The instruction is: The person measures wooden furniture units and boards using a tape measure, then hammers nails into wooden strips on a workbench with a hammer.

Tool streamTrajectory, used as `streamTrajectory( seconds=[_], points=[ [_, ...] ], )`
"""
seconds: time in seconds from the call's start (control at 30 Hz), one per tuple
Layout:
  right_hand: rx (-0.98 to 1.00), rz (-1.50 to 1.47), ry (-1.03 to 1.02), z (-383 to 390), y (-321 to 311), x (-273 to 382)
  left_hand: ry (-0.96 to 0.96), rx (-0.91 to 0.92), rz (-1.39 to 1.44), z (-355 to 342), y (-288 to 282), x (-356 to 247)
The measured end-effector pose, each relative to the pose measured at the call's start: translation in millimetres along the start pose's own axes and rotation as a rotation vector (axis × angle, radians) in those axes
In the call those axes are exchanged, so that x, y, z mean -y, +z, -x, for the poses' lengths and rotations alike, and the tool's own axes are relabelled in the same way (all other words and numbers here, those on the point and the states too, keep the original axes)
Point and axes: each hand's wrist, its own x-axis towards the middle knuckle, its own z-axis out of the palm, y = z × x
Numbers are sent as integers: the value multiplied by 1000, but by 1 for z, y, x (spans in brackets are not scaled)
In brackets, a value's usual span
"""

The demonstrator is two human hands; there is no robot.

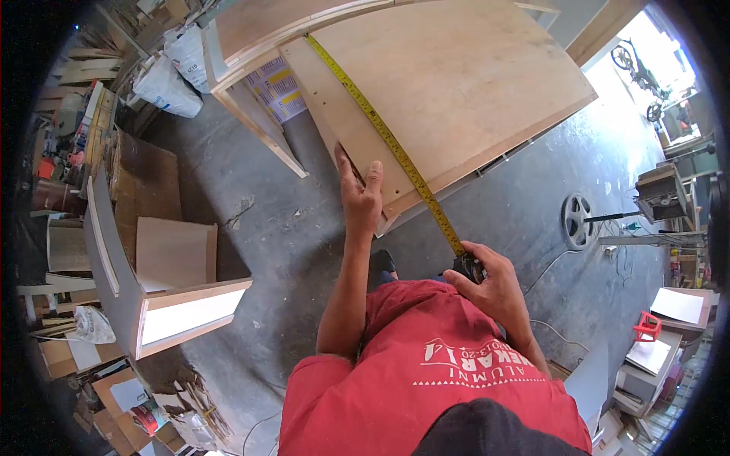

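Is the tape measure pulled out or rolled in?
Pulled out. The yellow tape runs across the plywood panel, from its far edge to the case in the right hand. The left hand rests on the panel's edge.

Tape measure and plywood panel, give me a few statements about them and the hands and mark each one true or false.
1. The yellow tape lies stretched across the plywood panel. True.
2. The left hand holds the tape's case. False: the right hand grips the case; the left hand rests on the panel's near edge.
3. The panel lies flat on the floor. False: it rests raised on a wooden cabinet frame, above the concrete floor.
4. The person wears a red shirt. True.
5. A red stool stands at the right. True.
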Motion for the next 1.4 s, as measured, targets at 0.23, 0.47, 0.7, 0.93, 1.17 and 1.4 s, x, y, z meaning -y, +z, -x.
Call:
streamTrajectory(
  seconds=[0.23, 0.47, 0.7, 0.93, 1.17, 1.4],
  points=[
    [-15, -10, 0, 2, -3, 3, -18, 40, 32, -1, 0, -3],
    [-21, -23, -34, 2, 1, 4, 19, 2, -53, -2, -5, 12],
    [2, -91, 47, 3, 3, 3, 96, -12, -186, -3, -3, 4],
    [-10, -41, -50, 2, 4, -1, 55, -37, -188, 0, -2, 1],
    [6, -36, -24, 2, 3, -2, 119, -65, -244, -1, 0, 8],
    [20, -47, -8, 2, 2, 4, 131, -74, -292, 0, -1, 7]
  ],
)
